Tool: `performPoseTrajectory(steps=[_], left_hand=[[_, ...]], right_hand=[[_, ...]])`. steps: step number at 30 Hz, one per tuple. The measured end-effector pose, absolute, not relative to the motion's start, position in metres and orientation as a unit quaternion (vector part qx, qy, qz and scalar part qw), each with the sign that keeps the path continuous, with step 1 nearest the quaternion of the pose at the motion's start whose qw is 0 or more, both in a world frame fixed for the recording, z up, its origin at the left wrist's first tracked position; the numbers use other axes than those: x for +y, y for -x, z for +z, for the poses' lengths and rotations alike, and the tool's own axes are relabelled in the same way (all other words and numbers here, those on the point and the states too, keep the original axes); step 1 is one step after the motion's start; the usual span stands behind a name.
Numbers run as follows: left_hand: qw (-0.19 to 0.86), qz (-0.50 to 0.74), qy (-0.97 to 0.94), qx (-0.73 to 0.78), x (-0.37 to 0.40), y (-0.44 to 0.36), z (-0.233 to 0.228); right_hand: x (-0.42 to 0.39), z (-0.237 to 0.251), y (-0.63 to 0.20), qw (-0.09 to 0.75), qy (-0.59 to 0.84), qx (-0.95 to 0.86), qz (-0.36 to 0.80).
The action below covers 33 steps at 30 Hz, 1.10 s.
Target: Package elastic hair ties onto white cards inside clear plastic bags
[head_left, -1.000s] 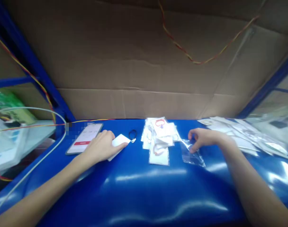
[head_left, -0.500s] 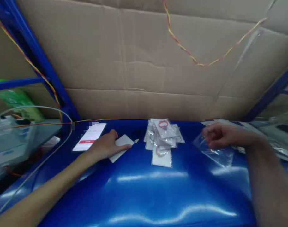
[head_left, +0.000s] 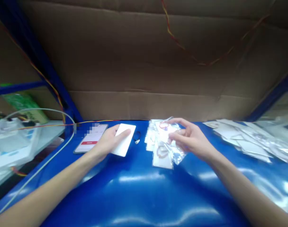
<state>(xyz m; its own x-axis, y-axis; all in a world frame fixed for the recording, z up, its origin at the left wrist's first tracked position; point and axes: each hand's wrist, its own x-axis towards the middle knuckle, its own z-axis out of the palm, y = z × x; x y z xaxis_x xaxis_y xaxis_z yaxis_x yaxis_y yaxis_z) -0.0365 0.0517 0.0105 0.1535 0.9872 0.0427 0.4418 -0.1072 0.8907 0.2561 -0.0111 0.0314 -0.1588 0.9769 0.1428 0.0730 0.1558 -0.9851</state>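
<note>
My left hand (head_left: 111, 138) grips a white card (head_left: 124, 140), thumb across its face and fingers behind. Just right of the card, a small dark cord loop with a pale tag (head_left: 137, 140) lies on the blue surface. My right hand (head_left: 190, 137) pinches a clear plastic bag (head_left: 178, 152) between thumb and fingers, over the right side of a pile. That pile is of small clear packets (head_left: 162, 160) with white cards inside; reddish and pale bracelet-like loops show in two of them. The bag partly covers the pile.
A phone (head_left: 92, 138) with a lit screen lies left of my left hand. More white-card packets (head_left: 250, 140) spread at the right. Cardboard (head_left: 144, 104) walls the back, with a twisted wire hanging. A pale cable (head_left: 39, 170) runs along the left edge.
My right hand has come leftward from the right side to the packet pile, bringing the clear bag. My left hand has raised and turned the white card more upright.
</note>
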Motion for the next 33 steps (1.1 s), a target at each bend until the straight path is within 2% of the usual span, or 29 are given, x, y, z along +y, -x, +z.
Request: performPoseTrajectory(steps=[1,3,9,13,16,18,20,22,24,26,29,33], left_hand=[[0.479,0.364,-0.607,0.520,0.047,0.034,0.012],[0.539,0.366,-0.580,0.489,0.038,0.030,0.013],[0.638,0.324,-0.607,0.345,0.022,0.025,0.011],[0.605,0.274,-0.672,0.328,0.012,0.017,0.009],[0.569,0.282,-0.686,0.353,0.007,0.012,0.004],[0.557,0.306,-0.675,0.374,0.005,0.010,0.003],[0.550,0.338,-0.651,0.400,0.005,0.009,0.002],[0.544,0.361,-0.625,0.428,0.007,0.009,0.003],[0.536,0.376,-0.613,0.443,0.009,0.009,0.002],[0.524,0.383,-0.623,0.437,0.009,0.010,0.000],[0.472,0.390,-0.684,0.397,0.005,0.011,-0.001],[0.382,0.397,-0.761,0.342,0.000,0.010,0.002]], right_hand=[[-0.014,0.028,-0.249,0.469,0.445,-0.597,0.476],[-0.019,0.023,-0.237,0.464,0.457,-0.603,0.461],[-0.026,0.009,-0.219,0.472,0.488,-0.599,0.425],[-0.032,0.002,-0.211,0.464,0.468,-0.623,0.421],[-0.037,-0.004,-0.205,0.460,0.448,-0.630,0.436],[-0.039,-0.007,-0.203,0.486,0.423,-0.638,0.421],[-0.040,-0.009,-0.204,0.522,0.399,-0.666,0.353],[-0.040,-0.009,-0.208,0.539,0.381,-0.715,0.231],[-0.040,-0.008,-0.211,0.519,0.365,-0.766,0.103],[-0.040,-0.006,-0.212,0.493,0.355,-0.793,0.031],[-0.042,-0.006,-0.207,0.490,0.376,-0.786,0.039],[-0.041,-0.006,-0.202,0.511,0.392,-0.754,0.128]])
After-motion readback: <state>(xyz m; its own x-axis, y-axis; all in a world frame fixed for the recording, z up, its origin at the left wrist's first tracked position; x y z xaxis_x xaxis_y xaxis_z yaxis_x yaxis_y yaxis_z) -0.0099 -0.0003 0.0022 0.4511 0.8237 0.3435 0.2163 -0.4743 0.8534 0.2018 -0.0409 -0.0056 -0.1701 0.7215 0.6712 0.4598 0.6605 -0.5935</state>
